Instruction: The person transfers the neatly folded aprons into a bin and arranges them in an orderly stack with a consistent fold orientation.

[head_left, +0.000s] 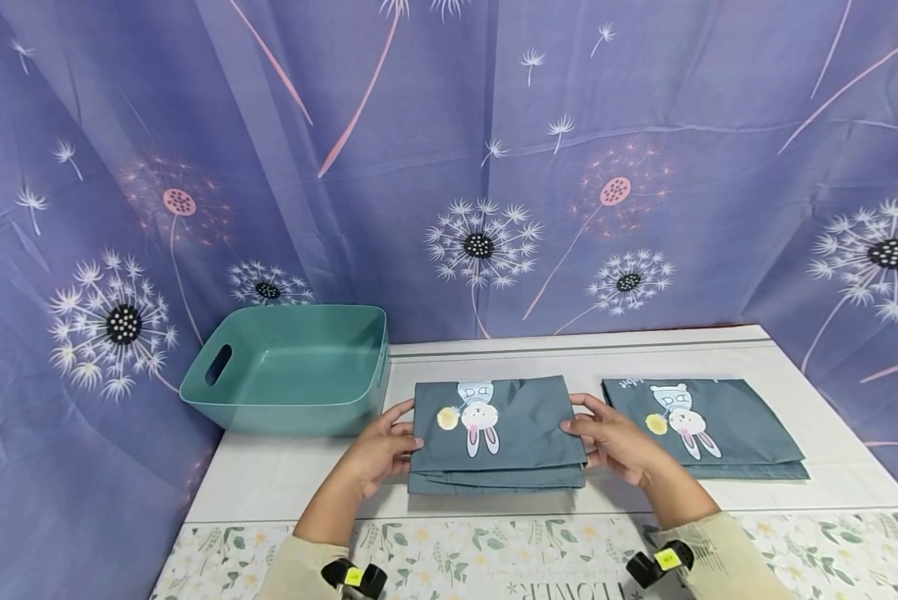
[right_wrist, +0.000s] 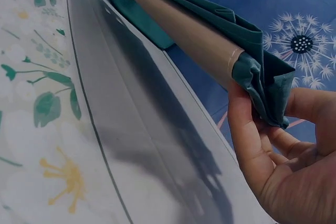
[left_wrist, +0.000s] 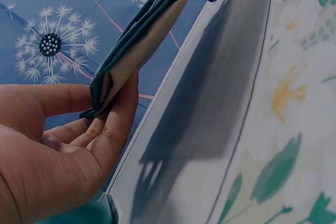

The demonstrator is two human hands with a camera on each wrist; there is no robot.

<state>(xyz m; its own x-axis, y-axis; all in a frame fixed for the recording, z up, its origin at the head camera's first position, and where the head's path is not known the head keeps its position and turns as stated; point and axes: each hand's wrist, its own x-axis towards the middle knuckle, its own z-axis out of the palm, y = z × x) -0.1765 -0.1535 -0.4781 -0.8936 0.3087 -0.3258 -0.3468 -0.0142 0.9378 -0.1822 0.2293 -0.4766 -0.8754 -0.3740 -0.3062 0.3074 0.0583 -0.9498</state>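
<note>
A folded dark green-grey rabbit-print cloth (head_left: 524, 425) is held up off the table between both hands, its layered folds toward me. My left hand (head_left: 381, 450) pinches its left end, thumb on top and fingers beneath, as the left wrist view shows on the cloth's edge (left_wrist: 157, 3). On the opposite end, my right hand (head_left: 617, 437) pinches the corner in the same way. In the right wrist view the pale underside (right_wrist: 184, 30) and the bunched layers show. A second folded rabbit-print cloth (head_left: 726, 437) lies flat on the table, right of my right hand.
A teal plastic bin (head_left: 284, 417) with handle holes stands at the back left; its visible inside holds nothing. The table (head_left: 269, 483) has a white cover with a floral front strip. A purple dandelion-print curtain (head_left: 389, 250) hangs behind and at both sides.
</note>
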